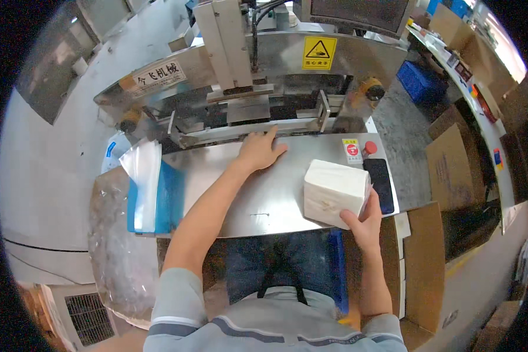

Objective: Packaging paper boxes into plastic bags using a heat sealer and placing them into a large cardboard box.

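My right hand (362,220) grips a white block of stacked tissue paper (333,190) at its near right corner, holding it on the steel table (264,199). My left hand (258,149) lies flat, fingers together, on the far side of the steel table, close to the machine's feed opening (246,120). It holds nothing. A stack of clear plastic bags (144,179) stands in a blue holder at the table's left end.
A metal packing machine (252,64) with a yellow warning sticker rises behind the table. A red button (370,146) and a dark phone (381,185) sit at the table's right end. Cardboard boxes (452,164) and a blue crate (419,82) stand at right.
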`<state>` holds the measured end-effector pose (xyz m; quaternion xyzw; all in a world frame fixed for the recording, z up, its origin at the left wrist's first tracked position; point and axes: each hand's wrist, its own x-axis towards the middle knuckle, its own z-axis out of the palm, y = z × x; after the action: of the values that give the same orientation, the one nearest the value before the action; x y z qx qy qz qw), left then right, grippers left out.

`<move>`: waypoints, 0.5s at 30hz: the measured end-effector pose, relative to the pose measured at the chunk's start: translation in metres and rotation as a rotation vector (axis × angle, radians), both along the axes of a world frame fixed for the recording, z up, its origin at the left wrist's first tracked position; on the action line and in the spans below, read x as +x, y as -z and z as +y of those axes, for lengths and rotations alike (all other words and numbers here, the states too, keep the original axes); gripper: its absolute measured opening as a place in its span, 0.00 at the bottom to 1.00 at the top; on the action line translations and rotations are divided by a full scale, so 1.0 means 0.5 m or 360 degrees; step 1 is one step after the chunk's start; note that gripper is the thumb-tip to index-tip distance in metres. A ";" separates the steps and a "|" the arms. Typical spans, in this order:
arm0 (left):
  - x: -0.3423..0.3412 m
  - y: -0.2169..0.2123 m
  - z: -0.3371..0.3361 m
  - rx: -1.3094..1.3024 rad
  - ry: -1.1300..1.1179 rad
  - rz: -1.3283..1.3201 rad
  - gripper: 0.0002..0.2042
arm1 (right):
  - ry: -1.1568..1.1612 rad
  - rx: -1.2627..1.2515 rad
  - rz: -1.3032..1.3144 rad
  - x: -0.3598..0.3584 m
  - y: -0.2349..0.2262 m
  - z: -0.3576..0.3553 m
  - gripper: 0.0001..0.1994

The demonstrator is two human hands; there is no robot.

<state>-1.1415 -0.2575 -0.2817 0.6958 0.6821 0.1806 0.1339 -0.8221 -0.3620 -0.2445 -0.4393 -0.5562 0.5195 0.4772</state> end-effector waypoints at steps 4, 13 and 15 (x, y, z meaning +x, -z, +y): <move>-0.002 0.018 0.027 -0.0034 -0.0036 0.0268 0.23 | 0.0012 -0.0057 0.0117 0.000 0.008 -0.003 0.41; -0.042 -0.056 -0.170 0.0799 -0.0065 -0.0139 0.07 | 0.0048 -0.0143 0.0188 -0.003 0.027 -0.001 0.35; -0.063 -0.148 -0.288 0.0907 -0.0038 -0.0218 0.06 | 0.0132 -0.0301 0.0254 0.024 0.034 0.005 0.28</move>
<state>-1.1730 -0.4016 -0.2074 0.6836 0.6013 0.4131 -0.0233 -0.8104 -0.3597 -0.2615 -0.4622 -0.4463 0.5829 0.4974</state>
